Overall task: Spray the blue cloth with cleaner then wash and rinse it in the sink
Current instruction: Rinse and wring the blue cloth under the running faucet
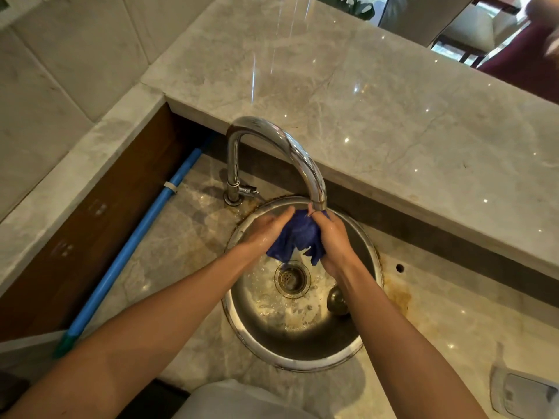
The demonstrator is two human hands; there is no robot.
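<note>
The blue cloth (298, 237) is bunched up between both my hands, right under the spout of the chrome faucet (302, 158). My left hand (266, 229) presses against its left side with the fingers stretched out. My right hand (332, 237) grips its right side, fingers curled into the fabric. All of this hangs over the round steel sink (302, 334), whose bottom is wet and foamy around the drain (292, 278). Loose ends of the cloth dangle toward the drain. No spray bottle is in view.
A raised marble ledge (378, 101) runs behind the faucet. A blue pipe (136, 246) lies along the wooden wall at the left. A metal plug (337, 297) sits inside the sink at the right. A white box (526, 394) stands at the counter's right corner.
</note>
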